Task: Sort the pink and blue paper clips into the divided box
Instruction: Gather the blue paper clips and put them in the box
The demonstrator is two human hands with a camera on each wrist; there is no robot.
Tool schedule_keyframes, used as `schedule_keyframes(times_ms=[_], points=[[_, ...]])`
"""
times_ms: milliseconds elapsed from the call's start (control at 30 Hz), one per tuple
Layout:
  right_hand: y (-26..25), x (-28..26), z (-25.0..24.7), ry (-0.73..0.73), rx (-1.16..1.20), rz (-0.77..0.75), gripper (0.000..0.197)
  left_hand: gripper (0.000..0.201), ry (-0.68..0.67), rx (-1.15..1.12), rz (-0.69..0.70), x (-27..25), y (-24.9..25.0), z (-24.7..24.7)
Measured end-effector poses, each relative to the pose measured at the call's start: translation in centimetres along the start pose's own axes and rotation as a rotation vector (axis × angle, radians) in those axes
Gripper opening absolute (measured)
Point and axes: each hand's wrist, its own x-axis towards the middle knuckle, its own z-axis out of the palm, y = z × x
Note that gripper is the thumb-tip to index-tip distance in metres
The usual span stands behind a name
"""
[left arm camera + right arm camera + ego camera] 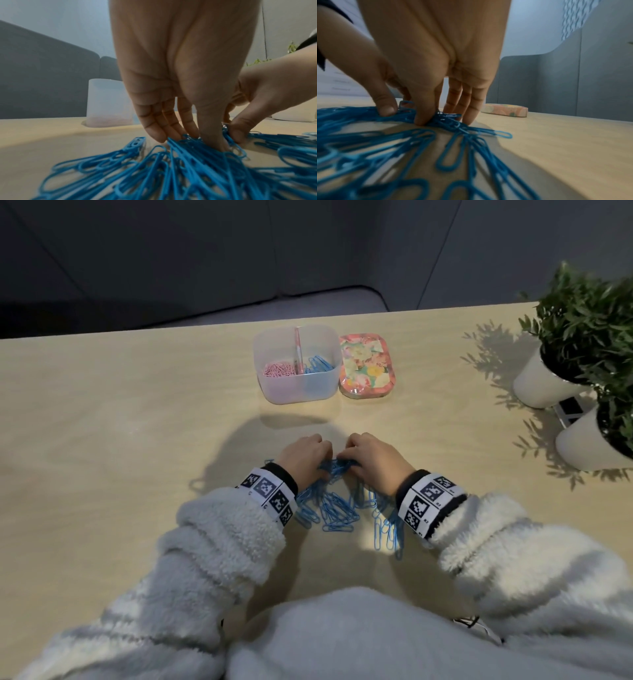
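Two hands are engaged: blue paper clips (337, 505), heaped on the surface (137, 440), are pinched by curled fingers (212, 136) of left hand (305, 457) and right hand (373, 460), short of the divided box (297, 364).

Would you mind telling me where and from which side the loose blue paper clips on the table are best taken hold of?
Probably at the bunched far end of the blue paper clips, from above, both sides closing inward. The clips lie flat and tangled on the table, heaped highest there, where the left hand and right hand already pinch them. The near end fans out thin and would slip.
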Motion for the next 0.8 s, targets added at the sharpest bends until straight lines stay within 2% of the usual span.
schedule_keyframes(times_ms=[167,300,400,467,633,800], points=[[0.2,0.3,-0.3,0.002,0.031,0.009,0.022,0.02,-0.009,-0.163,-0.064,-0.2,-0.1,0.1],[1.0,0.6,-2.1,0.041,0.157,0.091,0.017,0.02,0.038,-0.123,-0.055,-0.2,-0.1,0.3],[0.8,1.4,-5.2,0.12,0.357,0.17,0.008,0.023,0.066,-0.065,-0.047,-0.1,0.0,0.5],[0.4,2.8,-7.6,0.183,0.419,0.205,0.018,0.022,0.083,-0.044,-0.059,0.0,0.3,0.7],[-0.6,8.6,-12.6,0.371,0.355,0.285,0.002,0.019,0.106,-0.046,-0.075,0.1,0.8,1.1],[-1.2,14.1,-13.3,0.349,0.351,0.37,0.023,0.018,0.115,-0.064,-0.061,0.5,0.5,0.8]])
